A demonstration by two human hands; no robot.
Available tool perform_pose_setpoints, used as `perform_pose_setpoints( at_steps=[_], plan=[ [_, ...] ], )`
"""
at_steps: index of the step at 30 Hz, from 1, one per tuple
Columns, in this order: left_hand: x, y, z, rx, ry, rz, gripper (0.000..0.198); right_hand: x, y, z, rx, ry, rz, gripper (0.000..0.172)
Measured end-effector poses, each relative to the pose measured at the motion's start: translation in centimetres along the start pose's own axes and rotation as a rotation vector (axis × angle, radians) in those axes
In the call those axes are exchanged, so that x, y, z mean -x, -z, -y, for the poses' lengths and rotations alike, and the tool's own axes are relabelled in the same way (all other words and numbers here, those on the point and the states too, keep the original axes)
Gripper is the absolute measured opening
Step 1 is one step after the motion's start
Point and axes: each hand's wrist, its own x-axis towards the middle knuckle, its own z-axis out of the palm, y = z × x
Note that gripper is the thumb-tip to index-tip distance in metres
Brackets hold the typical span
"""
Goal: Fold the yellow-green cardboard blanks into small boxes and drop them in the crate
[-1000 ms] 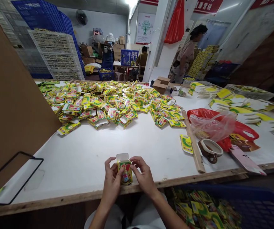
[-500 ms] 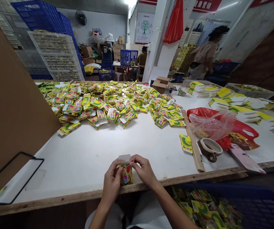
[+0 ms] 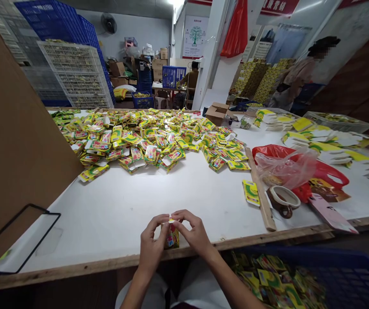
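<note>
Left hand (image 3: pixel 151 243), right hand (image 3: pixel 196 236) — both partly curled, pinching small carton (image 3: pixel 172 238) at top flap (image 3: pixel 171 221). Step likely flap-closing — next calls for even pressing.

Room mid tbl (image 3: pixel 191 189); ctn pile (image 3: pixel 146 139) blocks ahead, wood strip (image 3: pixel 261 195) R.

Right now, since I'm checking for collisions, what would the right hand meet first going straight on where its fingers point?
Probably the small box at which the right hand works, then the left hand; exact depth is unclear.

2 hands (image 3: pixel 152 241), apparently 1 held box (image 3: pixel 173 238)
</note>
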Motion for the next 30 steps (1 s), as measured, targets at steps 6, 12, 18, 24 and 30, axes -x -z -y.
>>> perform_pose_setpoints(
  at_steps=[6,12,18,24,30],
  plan=[
    [-0.3,-0.1,-0.7,0.012,0.084,-0.028,0.021,-0.4,-0.5,0.6,0.097,-0.08,-0.042,0.011],
    [-0.8,-0.3,-1.0,0.025,0.121,-0.047,0.021,-1.0,-0.4,1.1,0.114,-0.133,-0.042,0.011],
    [-0.4,0.5,-0.4,0.026,0.071,0.015,0.02,0.0,-0.6,0.0,0.004,-0.123,-0.03,0.011],
    [0.3,0.9,0.2,0.015,0.077,0.082,0.029,0.7,-0.4,-0.3,-0.03,-0.14,-0.069,0.01],
    [0.1,1.3,0.3,0.03,0.197,0.027,0.033,1.5,10.1,3.0,0.291,-0.294,0.124,0.02]
  ],
)
